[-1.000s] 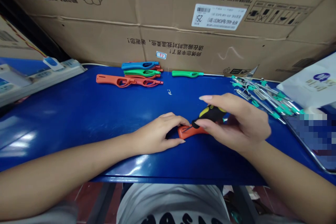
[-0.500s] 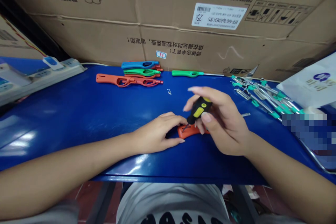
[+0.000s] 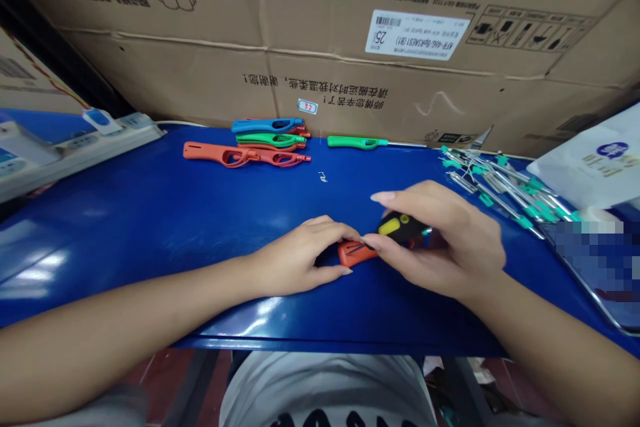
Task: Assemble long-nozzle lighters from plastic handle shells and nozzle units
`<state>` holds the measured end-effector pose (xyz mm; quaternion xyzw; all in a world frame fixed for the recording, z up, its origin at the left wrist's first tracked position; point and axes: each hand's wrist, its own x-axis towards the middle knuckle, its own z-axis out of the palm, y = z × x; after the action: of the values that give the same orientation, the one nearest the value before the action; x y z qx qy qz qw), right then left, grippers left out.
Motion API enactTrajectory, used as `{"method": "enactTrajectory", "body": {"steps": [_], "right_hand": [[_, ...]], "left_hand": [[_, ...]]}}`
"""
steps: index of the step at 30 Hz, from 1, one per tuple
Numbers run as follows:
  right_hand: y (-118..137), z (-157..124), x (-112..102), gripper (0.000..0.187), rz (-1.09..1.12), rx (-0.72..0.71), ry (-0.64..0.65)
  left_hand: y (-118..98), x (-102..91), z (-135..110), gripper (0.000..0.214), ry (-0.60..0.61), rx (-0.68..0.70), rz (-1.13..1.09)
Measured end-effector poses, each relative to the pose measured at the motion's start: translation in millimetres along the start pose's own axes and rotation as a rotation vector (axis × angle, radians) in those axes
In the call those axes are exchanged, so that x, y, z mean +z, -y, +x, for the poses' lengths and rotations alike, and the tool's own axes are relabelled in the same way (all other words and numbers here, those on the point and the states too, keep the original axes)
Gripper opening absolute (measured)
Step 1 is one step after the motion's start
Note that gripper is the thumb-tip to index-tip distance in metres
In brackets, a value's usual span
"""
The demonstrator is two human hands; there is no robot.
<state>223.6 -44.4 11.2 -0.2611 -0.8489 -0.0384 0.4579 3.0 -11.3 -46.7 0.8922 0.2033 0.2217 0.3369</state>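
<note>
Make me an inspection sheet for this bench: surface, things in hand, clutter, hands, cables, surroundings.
Surface: glossy blue tabletop, reflecting light.
Things in hand: elongated orange plastic casing, lying flat; black-and-yellow screwdriver, tilted low over it.
Clutter: multicoloured plastic casings piled at the back; silver metal rods with teal fittings heaped at right.
Hands: left hand braces the orange casing's left end; right hand grips the screwdriver.
Cables: thin white cable and red-and-yellow wires near the white plastic power strip.
Surroundings: brown printed cardboard behind.
</note>
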Motion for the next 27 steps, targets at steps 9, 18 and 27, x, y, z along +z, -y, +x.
{"method": "enactTrajectory", "body": {"steps": [9, 18, 27], "right_hand": [[-2.3, -1.4, -1.4, 0.047, 0.077, 0.077, 0.020], [0.9, -1.8, -0.8, 0.041, 0.175, 0.109, 0.084], [-0.8, -1.4, 1.2, 0.043, 0.255, 0.153, 0.109]], "left_hand": [[0.5, 0.3, 0.1, 0.027, 0.000, -0.004, 0.010], [1.4, 1.2, -0.2, 0.033, 0.001, -0.017, -0.004], [-0.9, 0.7, 0.8, 0.030, -0.011, -0.027, 0.002]]}}
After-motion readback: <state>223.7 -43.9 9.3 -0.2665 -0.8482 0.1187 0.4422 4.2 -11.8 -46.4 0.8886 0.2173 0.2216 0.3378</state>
